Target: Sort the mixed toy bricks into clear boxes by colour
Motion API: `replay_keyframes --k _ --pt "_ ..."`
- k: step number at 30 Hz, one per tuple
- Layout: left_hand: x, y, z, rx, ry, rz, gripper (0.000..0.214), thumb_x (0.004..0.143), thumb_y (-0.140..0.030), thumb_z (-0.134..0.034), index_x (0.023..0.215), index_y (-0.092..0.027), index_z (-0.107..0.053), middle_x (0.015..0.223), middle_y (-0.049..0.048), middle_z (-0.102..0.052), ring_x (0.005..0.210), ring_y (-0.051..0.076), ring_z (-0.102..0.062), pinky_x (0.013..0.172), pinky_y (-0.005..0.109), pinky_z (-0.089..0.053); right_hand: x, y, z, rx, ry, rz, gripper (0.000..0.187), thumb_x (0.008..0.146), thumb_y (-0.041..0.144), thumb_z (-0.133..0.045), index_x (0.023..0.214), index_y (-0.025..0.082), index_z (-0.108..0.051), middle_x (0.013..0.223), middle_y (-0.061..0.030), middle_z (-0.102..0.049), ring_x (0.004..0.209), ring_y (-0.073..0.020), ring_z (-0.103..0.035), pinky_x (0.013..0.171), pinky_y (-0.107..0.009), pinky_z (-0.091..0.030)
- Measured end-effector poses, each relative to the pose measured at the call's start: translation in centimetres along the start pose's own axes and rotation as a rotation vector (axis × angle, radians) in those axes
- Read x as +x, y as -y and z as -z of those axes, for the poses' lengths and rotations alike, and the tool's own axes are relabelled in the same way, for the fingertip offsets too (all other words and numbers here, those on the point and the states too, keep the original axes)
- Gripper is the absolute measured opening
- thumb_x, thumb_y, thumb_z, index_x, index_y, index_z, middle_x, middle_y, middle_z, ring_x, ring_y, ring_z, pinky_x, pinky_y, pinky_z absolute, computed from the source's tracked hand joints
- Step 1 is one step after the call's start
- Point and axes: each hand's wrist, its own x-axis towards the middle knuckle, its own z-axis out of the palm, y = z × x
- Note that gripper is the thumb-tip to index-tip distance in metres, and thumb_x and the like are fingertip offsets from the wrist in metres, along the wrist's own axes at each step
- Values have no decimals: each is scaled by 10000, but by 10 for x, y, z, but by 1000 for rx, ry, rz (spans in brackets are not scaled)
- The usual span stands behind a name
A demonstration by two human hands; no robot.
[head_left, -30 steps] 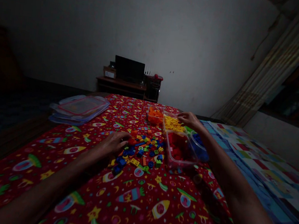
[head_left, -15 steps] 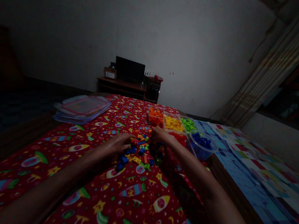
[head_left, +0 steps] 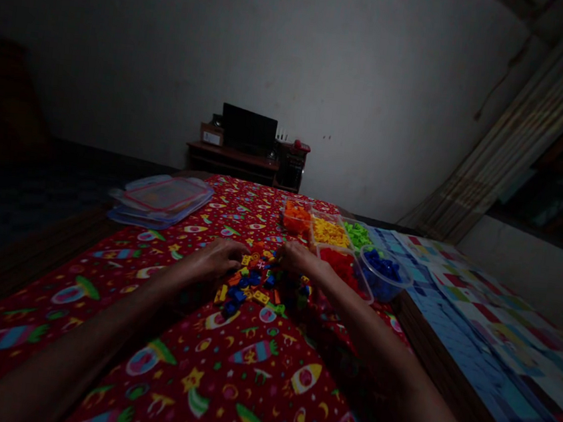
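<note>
A loose pile of small plastic building bricks (head_left: 261, 297) in blue, yellow, orange, red and green lies on a red patterned cloth (head_left: 253, 382). At the pile's left edge is my left hand (head_left: 219, 258), palm down, its thumb and forefinger apart beside a yellow brick (head_left: 245, 260). My right hand (head_left: 297, 258) reaches over the far right side of the pile with fingers bent down and close together. Its fingertips are partly hidden, and whatever they hold cannot be made out. Dark bricks lie in shadow under the right wrist.
Clear tubs of sorted bricks stand at the right: orange (head_left: 297, 217), yellow (head_left: 329, 231), green (head_left: 357, 234), red (head_left: 339, 265) and blue (head_left: 381, 265). Stacked clear lids (head_left: 165, 197) lie at the far left. A low stand with a monitor (head_left: 248, 129) is by the wall.
My left hand has drawn slightly left, away from the pile's middle. My right hand has shifted a little left over the bricks. Some bricks near the hands lie differently, and the view has tilted slightly.
</note>
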Motion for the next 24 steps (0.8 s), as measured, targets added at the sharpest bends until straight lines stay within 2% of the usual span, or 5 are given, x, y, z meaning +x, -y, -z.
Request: replay_keyframes --k 6,10,15,18,24 --pt "0 17 -27 25 -18 -132 242 710 -250 -527 878 -203 -695 838 37 -679 775 183 -607 697 246 -456 -9 6 -22 -64 -136 -68 229 886 112 -455 1070 107 -592 1078 -142 -608 982 -182 -545 871 -279 -407" --pt "0 17 -34 56 -24 -155 217 744 -249 -485 811 -174 -677 809 54 -659 735 175 -593 658 241 -445 -8 9 -33 -111 -164 -206 282 921 148 -373 1137 100 -548 1029 -153 -627 929 -208 -553 796 -302 -404" --pt "1 8 -22 38 -18 -87 196 714 -256 -502 769 -181 -674 754 28 -678 682 170 -604 623 237 -441 -12 16 -28 -110 -178 -310 313 933 177 -320 1139 121 -549 932 -133 -647 808 -207 -566 665 -289 -359" --pt "4 7 -13 23 -90 -39 211 704 -296 -521 780 -189 -686 774 28 -699 701 176 -620 640 234 -457 -15 16 -21 -69 -208 -265 282 926 189 -344 1041 126 -594 893 -120 -651 756 -188 -560 644 -280 -339" --pt "3 6 0 9 -114 64 227 696 -323 -521 753 -190 -695 731 37 -707 691 179 -631 609 221 -471 -13 21 -16 23 -237 -72 313 828 131 -505 1132 126 -580 1024 -111 -651 910 -184 -565 719 -253 -361"
